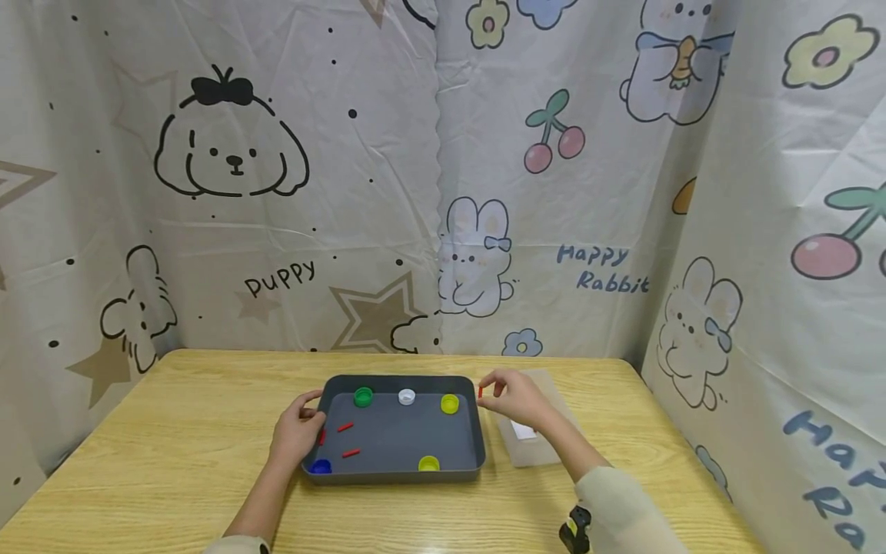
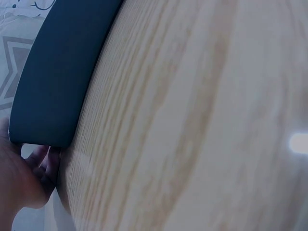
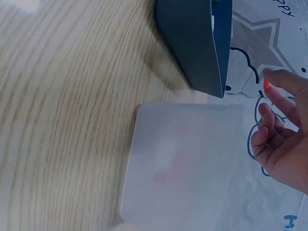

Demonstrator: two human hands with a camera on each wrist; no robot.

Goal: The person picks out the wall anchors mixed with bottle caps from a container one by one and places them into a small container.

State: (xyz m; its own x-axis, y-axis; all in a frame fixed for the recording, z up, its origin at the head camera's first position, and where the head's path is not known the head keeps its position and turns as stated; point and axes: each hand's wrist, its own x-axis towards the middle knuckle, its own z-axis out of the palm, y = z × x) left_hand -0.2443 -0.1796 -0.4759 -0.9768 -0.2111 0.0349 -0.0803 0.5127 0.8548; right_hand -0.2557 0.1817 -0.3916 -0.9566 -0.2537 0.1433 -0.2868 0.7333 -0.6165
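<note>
One red stick (image 1: 481,392) pinched in right hand (image 1: 515,398), left hand (image 1: 298,432) gripping gray tray (image 1: 394,438), backdrop (image 1: 374,223) reading "PUPPY", "Happy Rabbit"

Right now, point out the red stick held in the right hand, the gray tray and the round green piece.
Red stick (image 3: 266,83): right wrist view, visible middle.
Gray tray (image 1: 388,478): head view, near wall.
Round green piece (image 1: 363,398): head view, its middle.

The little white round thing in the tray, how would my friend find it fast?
Find the gray tray on the wooden table. Along its far side, look between the green cup and a yellow cup. The white cup is the tray's only white one.
</note>
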